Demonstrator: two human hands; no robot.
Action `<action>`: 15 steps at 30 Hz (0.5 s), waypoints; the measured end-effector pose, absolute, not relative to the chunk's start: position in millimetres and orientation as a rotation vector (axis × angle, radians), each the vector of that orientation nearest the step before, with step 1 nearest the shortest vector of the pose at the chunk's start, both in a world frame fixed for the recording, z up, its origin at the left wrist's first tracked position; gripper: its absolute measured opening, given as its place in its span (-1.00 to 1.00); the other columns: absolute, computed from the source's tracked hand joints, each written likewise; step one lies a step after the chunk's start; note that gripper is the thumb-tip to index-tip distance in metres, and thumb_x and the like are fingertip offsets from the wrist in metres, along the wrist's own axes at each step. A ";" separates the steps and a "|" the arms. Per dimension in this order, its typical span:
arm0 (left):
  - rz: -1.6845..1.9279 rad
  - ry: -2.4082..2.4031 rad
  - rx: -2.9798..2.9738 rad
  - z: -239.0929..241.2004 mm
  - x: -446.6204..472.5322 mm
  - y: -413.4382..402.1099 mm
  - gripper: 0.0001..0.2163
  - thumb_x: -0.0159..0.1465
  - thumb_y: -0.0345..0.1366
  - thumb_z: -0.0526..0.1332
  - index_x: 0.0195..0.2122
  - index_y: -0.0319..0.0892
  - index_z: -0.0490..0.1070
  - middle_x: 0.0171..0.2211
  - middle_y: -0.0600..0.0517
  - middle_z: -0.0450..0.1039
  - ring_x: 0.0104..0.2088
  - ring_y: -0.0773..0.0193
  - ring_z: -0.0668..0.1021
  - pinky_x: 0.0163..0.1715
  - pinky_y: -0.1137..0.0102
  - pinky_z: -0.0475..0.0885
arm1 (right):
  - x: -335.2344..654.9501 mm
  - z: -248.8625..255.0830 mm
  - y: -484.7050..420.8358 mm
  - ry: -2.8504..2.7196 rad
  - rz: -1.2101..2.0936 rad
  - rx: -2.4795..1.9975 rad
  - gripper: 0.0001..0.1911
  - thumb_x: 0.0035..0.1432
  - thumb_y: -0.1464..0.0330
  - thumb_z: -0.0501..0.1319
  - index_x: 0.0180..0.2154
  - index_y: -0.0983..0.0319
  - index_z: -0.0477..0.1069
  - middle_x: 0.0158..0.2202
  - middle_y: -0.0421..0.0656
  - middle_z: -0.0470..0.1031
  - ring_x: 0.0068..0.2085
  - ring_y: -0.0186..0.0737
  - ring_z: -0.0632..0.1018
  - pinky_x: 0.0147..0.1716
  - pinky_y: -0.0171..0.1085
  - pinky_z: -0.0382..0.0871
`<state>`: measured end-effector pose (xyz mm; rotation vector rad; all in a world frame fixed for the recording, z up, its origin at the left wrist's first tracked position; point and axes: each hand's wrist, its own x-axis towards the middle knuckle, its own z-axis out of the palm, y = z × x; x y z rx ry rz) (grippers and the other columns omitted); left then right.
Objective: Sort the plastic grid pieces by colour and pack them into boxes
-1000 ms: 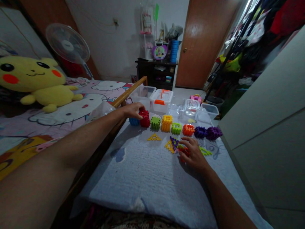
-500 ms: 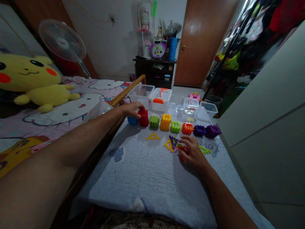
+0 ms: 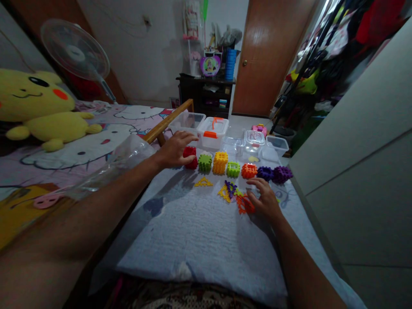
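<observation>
My left hand [image 3: 175, 149] is by the red stack [image 3: 192, 165]. Its fingers are spread, with the thumb in front of the red pieces and the other fingers reaching over their far side. I can't tell if I touch the red pieces, but I'm not squeezing them.

My right hand [image 3: 265, 197] is bent over the blue cloth [image 3: 180, 231], with its fingers apart and a gap by the thumb. I don't see anything pinched in it. The thumb is just beside the flat orange pieces [image 3: 242, 205].

Lots of pieces are already put together by color. Going right from the red ones, there is a dark green stack [image 3: 205, 163], a tall yellow stack [image 3: 220, 163], a light green stack [image 3: 233, 169], an orange stack [image 3: 249, 171], a dark blue-purple stack [image 3: 265, 173] and a purple stack [image 3: 282, 174]. That makes seven in a row.

Some flat pieces are left out of the row. One yellow triangle [image 3: 203, 182] lies alone. Another yellow triangle [image 3: 224, 194] lies with a purple triangle [image 3: 230, 189], near the orange ones. Behind the row is a see-through box with an orange handle [image 3: 213, 128].
</observation>
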<state>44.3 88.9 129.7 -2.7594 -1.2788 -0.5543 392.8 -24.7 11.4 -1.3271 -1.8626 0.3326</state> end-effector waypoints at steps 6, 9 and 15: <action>-0.662 -1.118 -2.943 94.9 89.9 15.7 -0.67 0.23 -0.32 0.19 0.04 -0.16 0.37 0.01 -0.11 0.42 0.08 0.05 0.41 0.12 0.11 0.32 | 400.3 14.5 -22.1 -1.626 0.388 -1.418 -0.77 0.14 0.32 0.13 -0.20 0.23 0.47 -0.26 -0.08 0.53 -0.30 -0.18 0.51 -0.23 -0.17 0.40; -0.608 -1.069 -3.060 64.6 117.3 -1.1 -0.68 0.22 -0.40 0.18 0.03 -0.20 0.39 0.08 -0.17 0.40 0.10 0.05 0.42 0.11 0.12 0.35 | 400.8 11.9 -21.4 -1.645 0.414 -1.451 -0.78 0.13 0.31 0.12 -0.25 0.23 0.49 -0.27 -0.08 0.56 -0.31 -0.19 0.51 -0.26 -0.20 0.39; -0.458 -1.089 -3.157 31.9 165.8 -0.4 -0.49 0.17 -0.46 0.17 0.18 -0.20 0.29 0.26 -0.17 0.26 0.26 0.01 0.27 0.23 0.09 0.21 | 402.1 9.0 -19.2 -1.746 0.391 -1.467 -0.71 0.05 0.46 0.05 -0.28 0.22 0.52 -0.23 -0.06 0.58 -0.20 -0.14 0.54 -0.13 -0.15 0.38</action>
